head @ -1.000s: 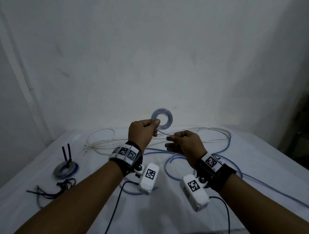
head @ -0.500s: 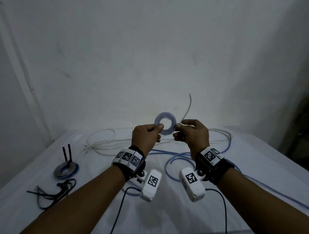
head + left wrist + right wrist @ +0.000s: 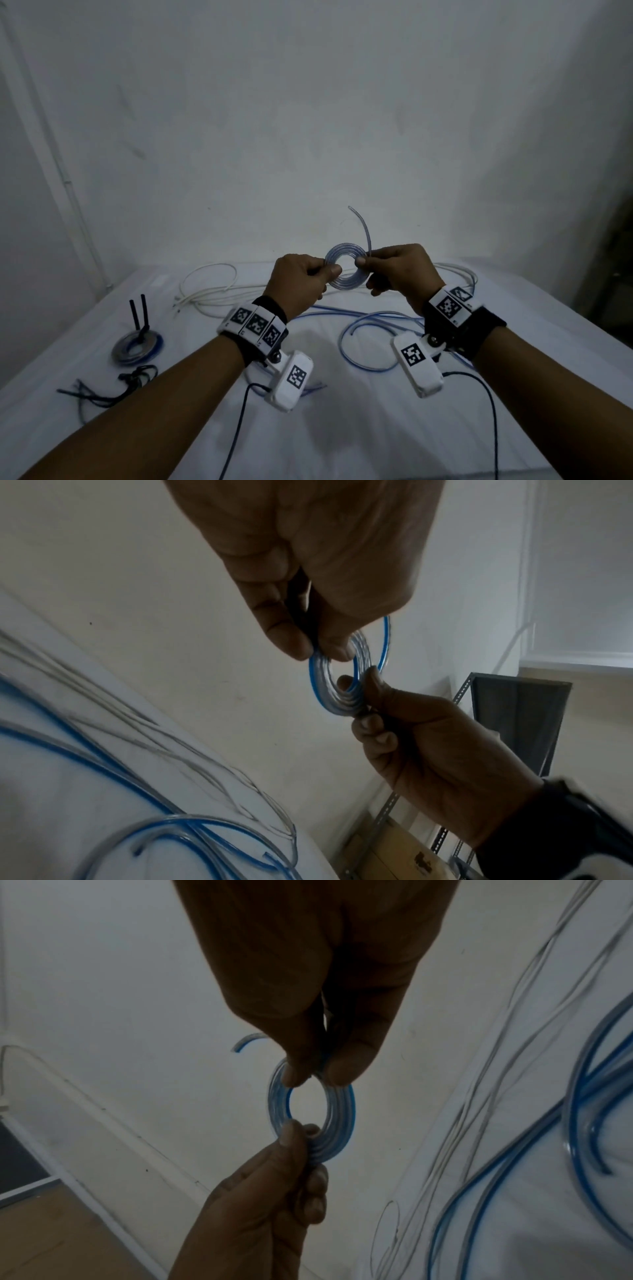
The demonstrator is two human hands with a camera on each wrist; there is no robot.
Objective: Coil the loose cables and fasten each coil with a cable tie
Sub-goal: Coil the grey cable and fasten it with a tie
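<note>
Against a plain pale wall [image 3: 308, 120], loose cables [image 3: 370, 325] strew the white-covered table [image 3: 376, 428].

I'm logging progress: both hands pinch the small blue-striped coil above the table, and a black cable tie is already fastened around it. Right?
Not quite. The left hand and right hand do pinch the coil above the table, but the head and wrist views show no tie on it, and its free end still sticks up.

— What lies around the table [image 3: 445, 428]?
— Loose blue cables [image 3: 368, 346] sprawl at its middle, white cables [image 3: 209, 291] toward its far edge, a tied coil [image 3: 137, 346] and black ties [image 3: 102, 387] on its left. Its near part lies bare.
</note>
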